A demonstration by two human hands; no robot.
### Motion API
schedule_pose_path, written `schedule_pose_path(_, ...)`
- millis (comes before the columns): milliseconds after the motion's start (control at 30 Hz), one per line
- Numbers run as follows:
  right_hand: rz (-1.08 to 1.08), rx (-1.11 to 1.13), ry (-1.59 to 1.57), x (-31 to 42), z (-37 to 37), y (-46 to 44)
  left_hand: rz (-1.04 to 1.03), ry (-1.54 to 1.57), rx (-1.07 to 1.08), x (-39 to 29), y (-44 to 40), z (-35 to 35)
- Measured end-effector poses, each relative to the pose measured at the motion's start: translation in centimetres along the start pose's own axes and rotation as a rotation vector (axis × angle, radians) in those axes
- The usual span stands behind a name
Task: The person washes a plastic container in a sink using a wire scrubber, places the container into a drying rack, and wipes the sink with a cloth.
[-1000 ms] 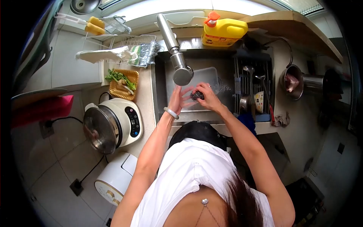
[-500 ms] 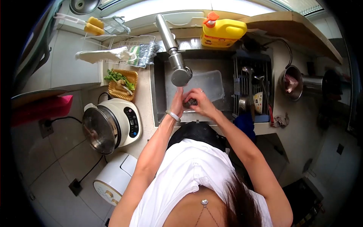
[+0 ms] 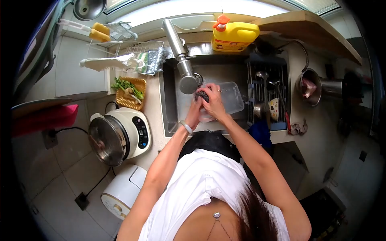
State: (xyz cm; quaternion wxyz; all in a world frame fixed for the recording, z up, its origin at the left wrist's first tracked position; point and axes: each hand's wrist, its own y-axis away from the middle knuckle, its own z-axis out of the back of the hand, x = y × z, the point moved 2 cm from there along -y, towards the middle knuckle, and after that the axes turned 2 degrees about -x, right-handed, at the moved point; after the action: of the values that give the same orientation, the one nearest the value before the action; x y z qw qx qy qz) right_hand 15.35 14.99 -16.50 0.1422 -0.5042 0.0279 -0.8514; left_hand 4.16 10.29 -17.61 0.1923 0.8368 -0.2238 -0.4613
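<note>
Over the sink [image 3: 170, 116], a dark, mottled, rough-looking lump [image 3: 202, 95] is held between my two hands; its kind I cannot make out. My left hand [image 3: 194, 111] supports it from the left and below. My right hand [image 3: 214, 103] curls over its right side, fingers closed against it. Just above and to the left of them hangs the head of the tap [image 3: 189, 84]. Beneath my hands a clear plastic tub [image 3: 231, 98] lies in the basin, partly covered by the right hand.
A drying rack [image 3: 253, 84] with ladles stands at the sink's right. Behind the sink is a yellow detergent bottle [image 3: 237, 37]. To the left are a basket of greens [image 3: 131, 90] and a cream electric cooker [image 3: 138, 128]. A pot holding meat [image 3: 309, 87] sits far right.
Both hands have moved slightly away from my body with the dark lump, up to the tap head. The right hand now wraps further over it. The clear tub has shifted a little.
</note>
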Motion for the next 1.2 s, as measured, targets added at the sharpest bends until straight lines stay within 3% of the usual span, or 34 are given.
schedule_pose_path(67, 0.026, -0.034, 0.031, -0.3, -0.3, -0.7, -0.347, -0.271, -0.026, 0.6, -0.4, 0.1)
schedule_pose_path(100, 0.024, -0.038, 0.031, -1.3, -0.7, -0.6, -0.345, -0.273, -0.023, -0.4, 0.2, -0.2)
schedule_pose_path(167, -0.291, -0.278, 0.237, -4.6, -0.9, -0.2, 0.042, -0.061, -0.031, -1.6, 1.6, -0.3)
schedule_pose_path(233, -0.327, -0.229, 0.189, -4.2, -0.6, 0.6, 0.029, -0.096, -0.064, -2.4, 2.2, -0.7)
schedule_pose_path(300, -0.126, 0.033, 0.008, -2.1, -1.3, 1.2, -0.031, -0.137, -0.127, -2.2, 1.4, -0.8)
schedule_pose_path(333, -0.034, 0.100, -0.149, 0.2, -1.3, 1.1, -0.170, -0.265, -0.061, -1.3, 0.2, 0.1)
schedule_pose_path(433, -0.012, 0.020, -0.218, -0.9, -2.6, 0.3, -0.184, -0.236, -0.002, -0.6, 0.0, 0.7)
schedule_pose_path(467, -0.015, 0.016, -0.219, -1.7, -2.8, 0.0, -0.143, -0.161, -0.071, -1.0, 0.6, 0.1)
schedule_pose_path(633, -0.306, -0.384, 0.161, -9.3, -0.1, -1.6, -0.070, -0.084, -0.067, -3.2, 2.0, 0.0)
schedule_pose_path(800, -0.289, -0.313, 0.246, -8.5, 0.1, 0.5, -0.092, -0.052, -0.108, -2.2, 1.7, 0.1)
schedule_pose_path(900, -0.252, -0.126, -0.099, -4.2, -1.8, 3.1, -0.145, -0.150, -0.238, -1.0, 0.0, 1.0)
schedule_pose_path(967, -0.127, -0.059, -0.083, -1.1, -0.8, 3.0, -0.127, -0.115, -0.202, -1.4, -0.2, 1.3)
schedule_pose_path(1067, -0.182, -0.166, 0.008, -4.8, 0.3, 2.2, -0.103, -0.015, -0.124, -2.3, 0.4, 1.1)
schedule_pose_path(1167, -0.322, -0.365, 0.370, -8.5, 4.1, 0.6, -0.072, 0.039, -0.030, -2.9, 0.6, 2.5)
schedule_pose_path(1200, -0.246, -0.353, 0.254, -9.7, 4.6, 0.1, -0.061, 0.010, -0.004, -3.0, 0.5, 2.7)
